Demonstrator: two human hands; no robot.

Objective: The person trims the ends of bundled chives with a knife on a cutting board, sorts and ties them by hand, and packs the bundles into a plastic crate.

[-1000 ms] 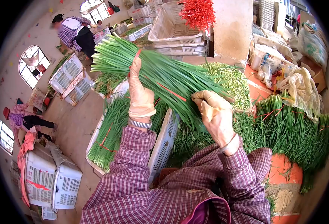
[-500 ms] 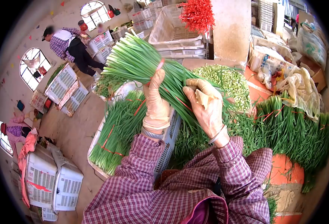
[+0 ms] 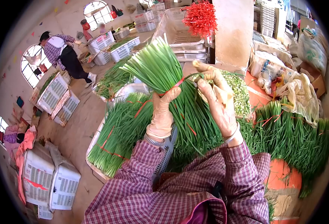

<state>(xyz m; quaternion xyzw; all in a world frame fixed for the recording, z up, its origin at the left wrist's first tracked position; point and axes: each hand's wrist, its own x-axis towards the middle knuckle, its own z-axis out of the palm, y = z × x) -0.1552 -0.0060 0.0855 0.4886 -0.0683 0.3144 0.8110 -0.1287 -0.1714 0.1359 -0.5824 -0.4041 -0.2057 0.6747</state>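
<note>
The bunch of green chives (image 3: 158, 65) is at 12 o'clock, with its pale ends up and its dark leaves hanging down. The left hand (image 3: 160, 117) is clamped on it at the red tie (image 3: 172, 89), likely so the stalks stay snug and do not slip. The right hand (image 3: 222, 106) is beside it, apart from the left hand, with its thumb and fingers closed on a loose leaf (image 3: 190, 75), maybe to keep it away from the rest. At 8 o'clock, tied bunches (image 3: 114, 128) lie flat in a crate (image 3: 91, 151), perhaps so they don't get bent. At 3 o'clock, more chives (image 3: 300, 140) stand packed close, which may help them stay up. Red strips (image 3: 200, 18) hang at 1 o'clock, maybe to be easy to grab. The left fingertips are hidden behind the bunch, and the right fingers cover part of the leaf. A torn glove blurs their shape. At 9 o'clock, a person (image 3: 12, 138) is partly hidden by a red cloth (image 3: 27, 143).
</note>
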